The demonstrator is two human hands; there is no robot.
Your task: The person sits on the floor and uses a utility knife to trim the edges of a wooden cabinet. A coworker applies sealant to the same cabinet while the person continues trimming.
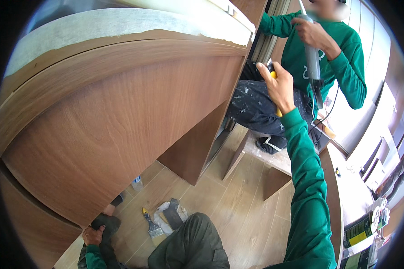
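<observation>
A room with a wood-plank floor (251,188) surrounds a brown wooden counter (121,103), whose upper edge carries a strip of white covering (121,22). The person's right hand (282,87) is raised beside the counter's far end, fingers closed around a yellow-handled tool (274,75); its working end is too small to identify. The left hand (93,235) rests low on a dark trouser leg (107,223), and I cannot tell whether it grips the cloth.

Just beyond the tool, a co-worker (345,49) in green holds a grey tube-shaped gun (313,58), one foot on a low bench (274,154). With so little room between them, a firm, whole-hand hold seems best, the tip turned away from the co-worker and the wood. A steady left hand should help balance at this long reach. The brush (153,226) on the floor is best left clear of the feet.
</observation>
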